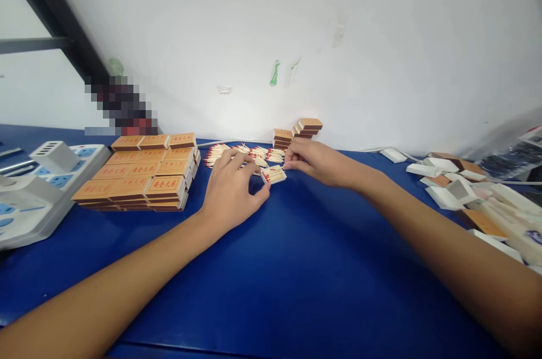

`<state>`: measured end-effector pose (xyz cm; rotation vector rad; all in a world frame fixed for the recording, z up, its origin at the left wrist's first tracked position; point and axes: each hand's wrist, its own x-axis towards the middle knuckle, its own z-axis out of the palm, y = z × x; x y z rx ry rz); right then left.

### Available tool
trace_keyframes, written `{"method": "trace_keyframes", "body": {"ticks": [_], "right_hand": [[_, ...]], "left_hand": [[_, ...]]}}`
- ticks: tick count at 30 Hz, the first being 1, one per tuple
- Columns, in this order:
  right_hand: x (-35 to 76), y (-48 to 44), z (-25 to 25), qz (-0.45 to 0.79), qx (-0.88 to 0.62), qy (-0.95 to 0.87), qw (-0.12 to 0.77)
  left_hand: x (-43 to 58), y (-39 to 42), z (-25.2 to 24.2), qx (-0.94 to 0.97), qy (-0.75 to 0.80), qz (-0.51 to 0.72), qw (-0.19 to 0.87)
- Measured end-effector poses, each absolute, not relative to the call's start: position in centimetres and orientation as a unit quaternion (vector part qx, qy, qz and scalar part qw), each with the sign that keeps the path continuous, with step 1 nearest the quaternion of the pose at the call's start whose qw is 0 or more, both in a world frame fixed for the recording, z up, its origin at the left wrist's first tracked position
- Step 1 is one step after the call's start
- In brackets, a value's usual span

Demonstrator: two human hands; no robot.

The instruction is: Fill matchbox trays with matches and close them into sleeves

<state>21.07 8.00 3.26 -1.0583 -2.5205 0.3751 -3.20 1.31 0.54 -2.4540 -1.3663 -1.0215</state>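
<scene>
At frame centre, the left hand (235, 187), loosely spread, is beside the left end of the matchbox tray (276, 180), lying lengthwise left-to-right, while the right hand (311, 162) pinches near its right end, whether on something I cannot tell.

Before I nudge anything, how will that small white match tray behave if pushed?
The white tray looks small and shallow, so probably light. Lying flat, it should slide rather than roll. Open-topped, it may spill its matches if tipped.
</scene>
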Motion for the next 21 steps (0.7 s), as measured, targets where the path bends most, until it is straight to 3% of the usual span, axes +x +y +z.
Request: {"method": "trace_keyframes", "body": {"ticks": [4,12,21], "right_hand": [[19.6,6.8,3.2,0.144,-0.361,-0.902,0.186],[20.0,7.8,1.8,0.118,-0.423,-0.857,0.27],[20.2,8.5,-1.0,0.079,-0.45,-0.848,0.267]], "left_hand": [[-3.3,1.4,0.4,-0.824,-0.447,-0.34,0.073],[-3.1,1.0,0.3,-0.848,-0.428,-0.313,0.001],[-3.0,0.9,0.2,-0.86,-0.413,-0.3,-0.017]]}}
